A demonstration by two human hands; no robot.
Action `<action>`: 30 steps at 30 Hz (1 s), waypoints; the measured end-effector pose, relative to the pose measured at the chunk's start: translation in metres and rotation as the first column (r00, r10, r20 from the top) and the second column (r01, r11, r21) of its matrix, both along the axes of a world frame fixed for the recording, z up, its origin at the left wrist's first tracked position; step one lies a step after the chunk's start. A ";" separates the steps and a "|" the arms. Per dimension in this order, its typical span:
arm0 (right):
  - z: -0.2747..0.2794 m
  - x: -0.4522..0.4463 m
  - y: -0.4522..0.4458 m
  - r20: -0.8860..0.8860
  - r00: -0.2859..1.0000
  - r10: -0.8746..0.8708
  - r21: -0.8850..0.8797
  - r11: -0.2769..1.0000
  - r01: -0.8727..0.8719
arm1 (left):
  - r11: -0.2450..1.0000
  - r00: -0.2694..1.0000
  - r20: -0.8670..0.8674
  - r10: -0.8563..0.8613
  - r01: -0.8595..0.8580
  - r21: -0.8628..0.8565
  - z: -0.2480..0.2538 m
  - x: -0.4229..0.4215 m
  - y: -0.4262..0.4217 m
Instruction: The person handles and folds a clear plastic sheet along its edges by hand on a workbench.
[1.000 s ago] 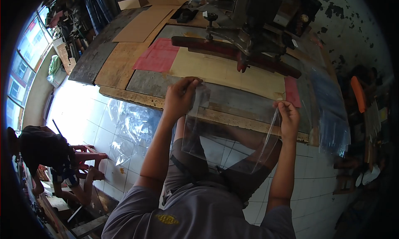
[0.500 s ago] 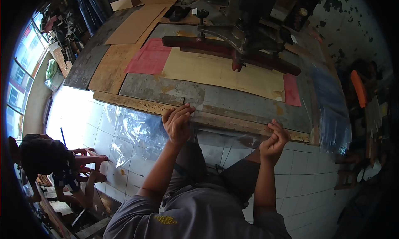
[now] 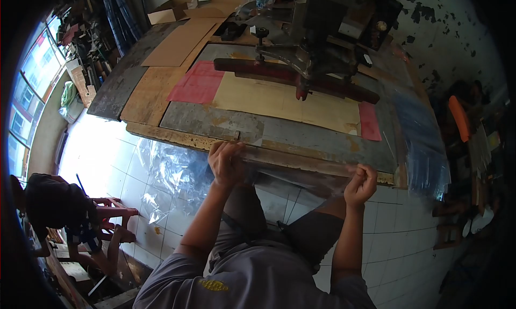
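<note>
My left hand (image 3: 226, 163) is closed at the table's front edge, its fingers pinching one end of a clear plastic sheet (image 3: 303, 181). At the other end, my right hand (image 3: 360, 186) is closed on the same sheet, near the right part of the edge. The see-through sheet hangs between both hands, below the wooden edge strip (image 3: 290, 161), and its outline is hard to make out. Beyond my hands, a yellow sheet (image 3: 279, 102) with pink ends lies on the grey board. A dark red bar (image 3: 252, 68) on a metal arm stands over it.
Crumpled clear plastic (image 3: 174, 172) hangs or lies left of my legs. A stack of clear plastic sheets (image 3: 422, 142) drapes over the table's right side. Cardboard (image 3: 180, 43) lies at the back left. Another person (image 3: 64, 212) sits low at the left.
Both hands have dropped slightly, and the right hand has turned. The plastic stays between them. The whole view has shifted a little.
</note>
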State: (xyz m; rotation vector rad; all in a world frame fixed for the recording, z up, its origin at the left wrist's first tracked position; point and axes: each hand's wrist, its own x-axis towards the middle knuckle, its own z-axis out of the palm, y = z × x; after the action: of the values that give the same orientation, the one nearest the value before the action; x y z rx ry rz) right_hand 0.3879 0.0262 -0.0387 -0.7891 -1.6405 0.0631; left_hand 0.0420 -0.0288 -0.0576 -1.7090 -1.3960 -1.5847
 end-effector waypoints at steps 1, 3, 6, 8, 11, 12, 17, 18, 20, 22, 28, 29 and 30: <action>0.013 0.004 -0.003 0.000 1.000 0.020 -0.076 0.997 -0.020 | 0.999 0.998 0.067 0.002 0.000 -0.040 0.009 0.000 -0.003; 0.044 0.003 -0.009 -0.029 0.998 0.049 -0.242 0.969 -0.054 | 0.980 0.976 0.218 -0.008 0.051 -0.194 0.042 0.003 -0.013; 0.077 -0.009 0.010 -0.073 0.996 0.055 -0.484 0.871 -0.084 | 0.860 0.895 0.446 0.026 0.207 -0.466 0.098 0.002 -0.005; 0.091 -0.014 0.031 -0.043 0.998 0.039 -0.625 0.778 -0.057 | 0.801 0.894 0.446 0.038 0.240 -0.549 0.095 -0.009 0.015; 0.069 -0.007 0.085 0.157 0.985 0.068 -0.627 0.778 0.047 | 0.715 0.908 0.415 0.056 0.253 -0.652 0.082 -0.026 0.053; 0.065 -0.008 0.099 0.167 0.983 0.073 -0.642 0.765 0.052 | 0.708 0.913 0.404 0.058 0.248 -0.661 0.078 -0.029 0.065; 0.043 -0.010 0.160 0.242 0.965 0.099 -0.706 0.701 0.105 | 0.664 0.960 0.267 0.080 0.149 -0.732 0.061 -0.046 0.123; 0.040 -0.011 0.168 0.257 0.962 0.087 -0.695 0.709 0.122 | 0.609 0.946 0.303 0.112 0.176 -0.774 0.068 -0.044 0.128; 0.036 -0.014 0.180 0.289 0.955 0.068 -0.673 0.724 0.152 | 0.570 0.938 0.318 0.137 0.188 -0.800 0.069 -0.046 0.142; 0.035 -0.016 0.186 0.333 0.941 0.060 -0.646 0.742 0.181 | 0.609 0.953 0.279 0.116 0.154 -0.778 0.055 -0.054 0.158; 0.037 -0.028 0.176 0.349 0.937 -0.028 -0.595 0.765 0.244 | 0.674 0.927 0.353 0.125 0.181 -0.716 0.046 -0.054 0.158; 0.039 -0.030 0.174 0.344 0.938 -0.035 -0.597 0.763 0.248 | 0.705 0.931 0.337 0.139 0.146 -0.694 0.046 -0.052 0.157; 0.041 -0.032 0.172 0.353 0.934 -0.046 -0.588 0.766 0.260 | 0.734 0.934 0.323 0.154 0.111 -0.670 0.045 -0.050 0.155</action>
State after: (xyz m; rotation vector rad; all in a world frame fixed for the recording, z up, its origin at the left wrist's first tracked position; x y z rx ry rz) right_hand 0.3559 0.1977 0.0018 -1.5178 -1.8728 0.4056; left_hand -0.0076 0.1267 -0.0123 -1.7965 -2.4200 -1.5179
